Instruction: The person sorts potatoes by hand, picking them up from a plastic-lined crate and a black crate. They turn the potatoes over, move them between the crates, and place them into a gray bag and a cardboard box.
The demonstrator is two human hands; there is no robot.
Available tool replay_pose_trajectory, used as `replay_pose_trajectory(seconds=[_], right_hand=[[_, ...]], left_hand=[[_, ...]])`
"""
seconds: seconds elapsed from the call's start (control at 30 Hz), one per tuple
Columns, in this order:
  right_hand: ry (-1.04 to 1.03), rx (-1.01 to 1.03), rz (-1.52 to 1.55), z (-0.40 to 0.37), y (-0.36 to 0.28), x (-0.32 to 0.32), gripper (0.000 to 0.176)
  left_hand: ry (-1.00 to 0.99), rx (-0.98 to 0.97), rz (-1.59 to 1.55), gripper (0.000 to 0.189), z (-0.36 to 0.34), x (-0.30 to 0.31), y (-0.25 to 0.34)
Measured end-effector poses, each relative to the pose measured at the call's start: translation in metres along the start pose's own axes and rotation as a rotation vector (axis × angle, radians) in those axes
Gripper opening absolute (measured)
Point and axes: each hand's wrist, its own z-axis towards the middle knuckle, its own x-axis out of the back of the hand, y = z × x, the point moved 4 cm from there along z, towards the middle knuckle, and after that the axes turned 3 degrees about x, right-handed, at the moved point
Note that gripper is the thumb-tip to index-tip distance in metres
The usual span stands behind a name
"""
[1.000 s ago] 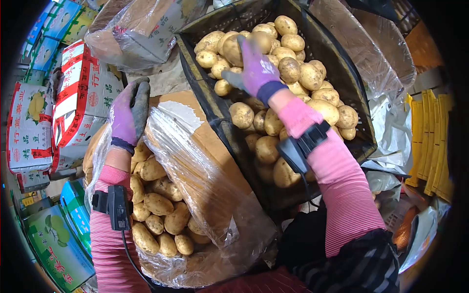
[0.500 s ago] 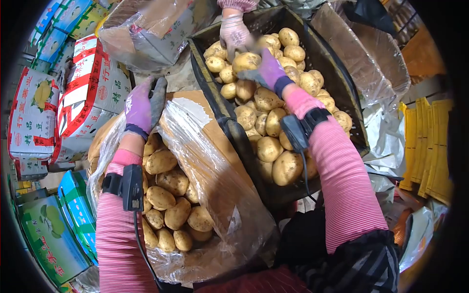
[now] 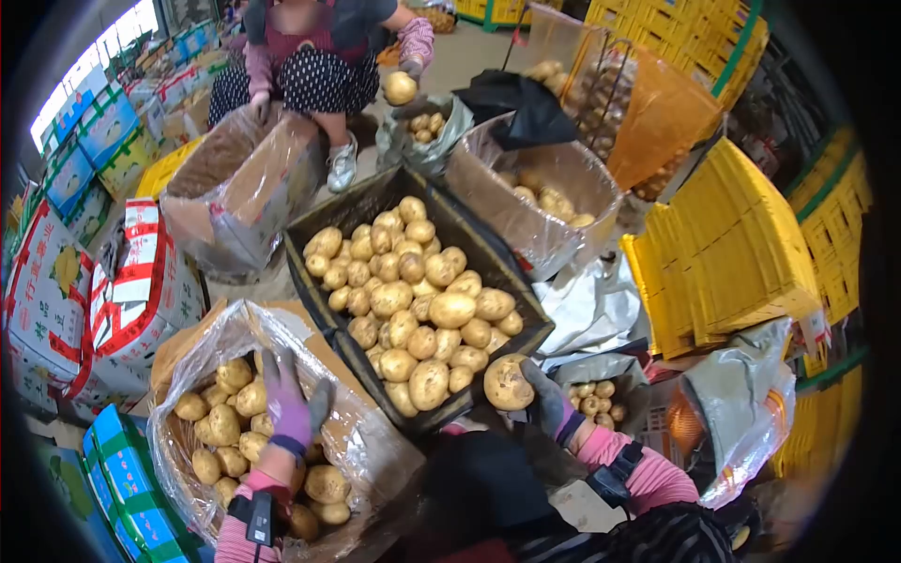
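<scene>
A large round potato [image 3: 509, 383] with dirt on its skin is in my right hand [image 3: 556, 402], beside the near right corner of the dark crate [image 3: 310, 272]. My left hand [image 3: 291, 403], in a purple and grey glove, is spread with thumb apart over potatoes [image 3: 223, 424] in the plastic-lined cardboard box [image 3: 371, 469]. Nothing shows in its grasp. Many loose potatoes [image 3: 389, 298] fill the crate between the box and my right hand. Below my right hand sits a grey sack [image 3: 631, 377] with small potatoes.
Across the crate a co-worker [image 3: 314, 66] squats, holding a potato [image 3: 401, 88] above a sack [image 3: 389, 141]. Lined boxes [image 3: 239, 220] [image 3: 469, 174] flank the crate's far end. Stacked yellow crates [image 3: 723, 253] stand right; printed cartons [image 3: 150, 291] stand left.
My view has tilted up. My right hand has left the crate and holds a potato at its right. My left hand has moved over the box's potatoes. The co-worker's hand has left the crate.
</scene>
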Motion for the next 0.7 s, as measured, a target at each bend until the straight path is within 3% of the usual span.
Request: replay_pose_trajectory(seconds=[0.07,0.1,0.17,0.2,0.23,0.3,0.4,0.47,0.5,0.63,0.7], right_hand=[[0.087,0.034,0.008,0.015,-0.030,0.020,0.061],[0.036,0.234,0.041,0.067,-0.055,0.055,0.061],[-0.151,0.502,0.124,0.076,-0.213,-0.025,0.068],[-0.276,0.760,0.122,0.078,-0.285,-0.052,0.071],[-0.044,0.766,0.214,0.075,-0.330,-0.073,0.072],[0.024,0.684,0.022,0.090,-0.357,-0.112,0.069],[-0.231,0.566,-0.304,0.104,-0.307,-0.124,0.058],[-0.118,0.463,-0.472,0.084,-0.246,-0.128,0.061],[-0.162,0.385,-0.557,0.086,-0.215,-0.117,0.064],[-0.015,0.187,-0.648,0.073,-0.084,-0.058,0.053],[0.017,0.195,-0.786,0.078,-0.021,-0.006,0.047]], left_hand=[[-0.008,-0.015,0.015,0.078,-0.014,0.003,0.013],[-0.049,0.025,-0.002,0.076,-0.014,0.004,0.014],[-0.090,0.059,-0.020,0.074,-0.016,0.005,0.017],[-0.092,0.080,-0.029,0.073,-0.016,0.004,0.017],[-0.093,0.104,-0.039,0.071,-0.017,0.003,0.016],[-0.090,0.132,-0.057,0.071,-0.016,-0.001,0.010],[-0.113,0.185,-0.132,0.070,-0.014,-0.006,0.011],[-0.135,0.207,-0.155,0.069,-0.015,-0.007,0.005],[-0.108,0.166,-0.170,0.068,-0.016,-0.007,0.005],[-0.074,0.101,-0.220,0.067,-0.018,-0.006,0.007],[-0.093,0.137,-0.327,0.067,-0.018,-0.014,-0.003]])
